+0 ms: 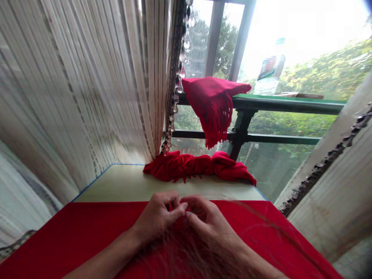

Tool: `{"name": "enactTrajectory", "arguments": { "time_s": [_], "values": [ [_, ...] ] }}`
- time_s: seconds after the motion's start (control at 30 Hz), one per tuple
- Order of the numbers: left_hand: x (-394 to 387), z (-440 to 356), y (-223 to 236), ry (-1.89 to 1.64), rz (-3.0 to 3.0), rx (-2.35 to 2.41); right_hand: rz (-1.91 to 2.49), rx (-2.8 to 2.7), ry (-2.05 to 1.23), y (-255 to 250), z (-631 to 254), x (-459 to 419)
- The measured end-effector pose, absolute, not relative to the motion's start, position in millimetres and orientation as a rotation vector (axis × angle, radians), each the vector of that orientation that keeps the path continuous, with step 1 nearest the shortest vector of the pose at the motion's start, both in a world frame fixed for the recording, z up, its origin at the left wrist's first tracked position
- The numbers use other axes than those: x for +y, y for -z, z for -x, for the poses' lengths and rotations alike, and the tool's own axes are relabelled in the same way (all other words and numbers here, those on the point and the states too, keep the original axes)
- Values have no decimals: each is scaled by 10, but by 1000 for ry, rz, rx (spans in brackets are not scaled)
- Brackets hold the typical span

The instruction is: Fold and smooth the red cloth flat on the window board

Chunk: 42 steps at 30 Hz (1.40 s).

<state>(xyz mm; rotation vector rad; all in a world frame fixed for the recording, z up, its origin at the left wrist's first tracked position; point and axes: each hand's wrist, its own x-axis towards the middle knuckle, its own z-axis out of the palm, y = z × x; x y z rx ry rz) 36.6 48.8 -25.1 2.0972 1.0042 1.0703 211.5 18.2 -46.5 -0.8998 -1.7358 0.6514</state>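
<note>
A flat red cloth (101, 232) covers the near part of a pale table (116, 184) with blue edging. Over the middle of the cloth's far edge, my left hand (162, 213) and my right hand (207, 219) come together, their fingertips almost touching. Thumb and fingers are pinched on both hands. Whatever lies between the fingertips is too small or hidden to make out. Blurred strands of hair hang in front of the right forearm and the cloth below the hands.
A crumpled red fringed scarf (200, 166) lies along the table's far end. Another fringed scarf (213, 93) hangs folded over a dark green railing (290, 104) by the window. A striped curtain (87, 77) closes the left side; a beaded curtain (328, 166) hangs at right.
</note>
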Motion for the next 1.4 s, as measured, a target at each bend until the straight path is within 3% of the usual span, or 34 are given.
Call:
{"name": "enactTrajectory", "arguments": {
  "time_s": [0.3, 0.97, 1.4],
  "values": [
    [487, -369, 253, -1147, -2149, 1038, 837, -1893, -122, 364, -2192, 183],
    [469, -389, 233, -1120, -2145, 1064, 876, -2098, 122, 322, -2192, 172],
    [471, -393, 234, -1105, -2137, 1059, 888, -2037, 82, 286, -2207, 170]
  ]
}}
